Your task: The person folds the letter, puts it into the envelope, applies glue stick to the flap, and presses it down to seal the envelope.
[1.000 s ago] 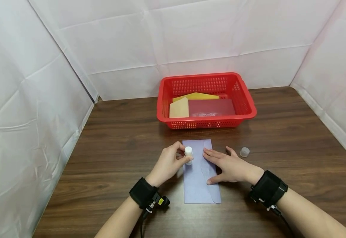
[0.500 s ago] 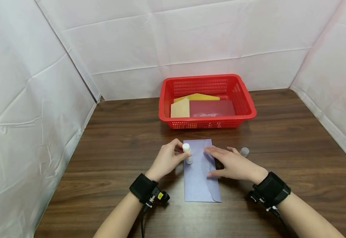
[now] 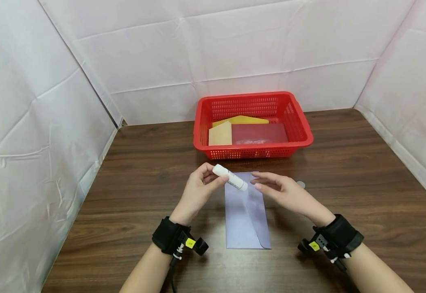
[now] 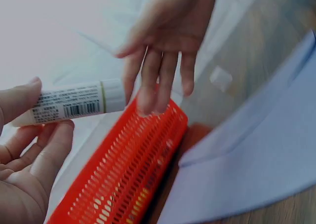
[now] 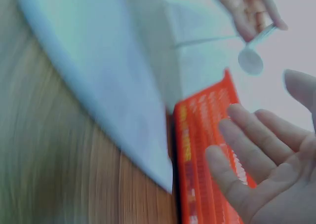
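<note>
A white glue stick (image 3: 231,178) with a printed label and barcode is pinched between the thumb and fingers of my left hand (image 3: 196,193). It tilts above the upper part of a lilac envelope (image 3: 242,224), one end pointing toward my right hand (image 3: 289,194). That hand hovers over the envelope's right side, holding nothing, its fingers loosely extended. In the left wrist view, the right fingers hang beside the end of the glue stick (image 4: 74,101); contact is unclear. The envelope lies flap side up on the wooden table. Behind the right hand, a small translucent cap (image 3: 301,184) is partly hidden.
A red plastic basket (image 3: 253,152) stands behind the lilac envelope. Inside it lie a yellow envelope (image 3: 242,119), a cream one (image 3: 220,134) and a dark red one (image 3: 259,133). White cloth walls (image 3: 234,49) enclose the table's back and sides.
My left hand has lifted the glue stick from upright on the envelope and tipped it toward the right. My right hand has risen off the envelope, its palm turning inward.
</note>
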A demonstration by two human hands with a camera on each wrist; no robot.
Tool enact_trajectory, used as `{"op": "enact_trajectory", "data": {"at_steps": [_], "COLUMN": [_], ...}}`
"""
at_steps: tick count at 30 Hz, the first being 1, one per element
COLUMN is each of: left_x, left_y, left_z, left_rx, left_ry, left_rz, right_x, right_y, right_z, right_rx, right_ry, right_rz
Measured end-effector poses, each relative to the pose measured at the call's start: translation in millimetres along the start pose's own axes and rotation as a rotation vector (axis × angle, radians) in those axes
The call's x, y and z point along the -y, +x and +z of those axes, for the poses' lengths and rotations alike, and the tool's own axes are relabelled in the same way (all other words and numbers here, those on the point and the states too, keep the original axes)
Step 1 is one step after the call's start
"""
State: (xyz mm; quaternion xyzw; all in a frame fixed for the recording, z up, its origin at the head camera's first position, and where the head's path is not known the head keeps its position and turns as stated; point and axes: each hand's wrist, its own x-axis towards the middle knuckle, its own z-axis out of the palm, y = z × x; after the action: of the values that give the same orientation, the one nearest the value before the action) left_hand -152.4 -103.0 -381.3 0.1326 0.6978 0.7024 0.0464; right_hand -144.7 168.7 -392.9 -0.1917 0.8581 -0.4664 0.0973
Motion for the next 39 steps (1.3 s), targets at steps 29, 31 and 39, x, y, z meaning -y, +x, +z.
{"op": "enact_trajectory", "data": {"at_steps": [29, 31, 39], "left_x": [-9.3, -9.5, -12.2], "left_y": [-18.9, -18.9, -19.3], "left_z": [19.5, 20.3, 23.0], "left_rx": [0.099, 0.095, 0.046], "left_ry": [-0.25, -0.258, -0.274], "left_rz": [0.074, 0.071, 0.028], "right_x": [36, 40, 48], "right_y": [-28, -30, -33], "right_z": [16, 18, 29], "right_rx": [-0.166, -0.198, -0.38], "right_ry": [0.42, 0.4, 0.207], "right_rz": [0.11, 0.118, -0.082]}}
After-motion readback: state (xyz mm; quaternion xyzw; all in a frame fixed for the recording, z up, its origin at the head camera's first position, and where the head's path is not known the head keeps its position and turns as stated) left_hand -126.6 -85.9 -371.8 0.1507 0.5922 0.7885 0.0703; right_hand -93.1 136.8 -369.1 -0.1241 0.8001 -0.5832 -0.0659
